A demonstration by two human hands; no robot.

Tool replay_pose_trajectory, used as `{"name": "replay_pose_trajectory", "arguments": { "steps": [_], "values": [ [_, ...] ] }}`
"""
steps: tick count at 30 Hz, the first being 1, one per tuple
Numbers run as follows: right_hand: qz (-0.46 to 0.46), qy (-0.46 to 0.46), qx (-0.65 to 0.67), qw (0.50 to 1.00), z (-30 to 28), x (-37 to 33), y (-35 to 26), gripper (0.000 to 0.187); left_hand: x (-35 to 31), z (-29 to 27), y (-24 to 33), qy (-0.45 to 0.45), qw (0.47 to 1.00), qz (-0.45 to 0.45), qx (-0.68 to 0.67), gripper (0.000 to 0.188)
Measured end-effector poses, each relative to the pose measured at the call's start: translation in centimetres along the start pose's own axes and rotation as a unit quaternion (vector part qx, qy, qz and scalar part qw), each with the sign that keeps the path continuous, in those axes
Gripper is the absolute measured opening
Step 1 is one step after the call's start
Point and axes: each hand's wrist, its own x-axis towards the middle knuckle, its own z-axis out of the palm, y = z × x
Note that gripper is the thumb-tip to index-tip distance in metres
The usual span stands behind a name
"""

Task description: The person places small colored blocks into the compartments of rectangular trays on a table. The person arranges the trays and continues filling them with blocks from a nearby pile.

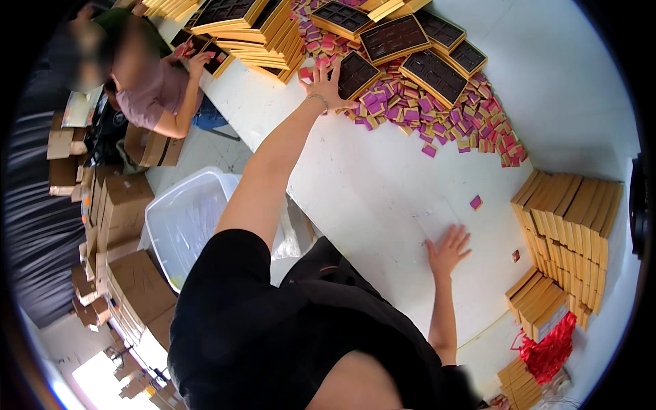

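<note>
My left hand [325,89] reaches far across the white table [362,198], its fingers spread at the near edge of a heap of small purple, pink and gold wrapped squares [389,101]. Right beside it lies a gold-edged box with a dark compartmented insert [357,74]; whether the fingers touch it I cannot tell. Several similar boxes [395,37] rest tilted on the heap. Closer to me, my right hand [447,251] is spread over the tabletop with nothing in it. One loose purple square [476,202] lies a little beyond it.
Gold-edged boxes [263,41] are stacked at the far left, near another person [154,92] handling small red pieces. Stacked gold-brown boxes [570,225] and a red shiny bag [549,348] stand at right. A clear plastic bin [188,219] and cardboard cartons [140,287] are at left.
</note>
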Motion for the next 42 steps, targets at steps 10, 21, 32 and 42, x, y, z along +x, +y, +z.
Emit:
{"name": "replay_pose_trajectory", "arguments": {
  "steps": [10,21,32,42],
  "values": [
    [-0.285,0.246,0.044,0.925,-11.6,27.4,-15.6,0.073,-14.3,3.9,-3.8,-0.001,0.969,0.223,-0.103,0.112],
    [-0.04,0.043,0.12,0.991,-13.6,49.3,-25.8,0.087,-15.7,7.1,-3.0,-0.085,0.931,0.352,-0.048,0.111],
    [-0.007,0.159,0.456,0.876,-12.6,29.7,-12.6,0.032,-12.0,5.7,-4.5,-0.073,0.955,0.28,-0.069,0.106],
    [0.111,0.004,0.221,0.969,-3.9,8.3,-6.9,0.061,-11.2,3.9,2.1,-0.105,0.913,0.392,-0.032,0.112]
  ]
}}
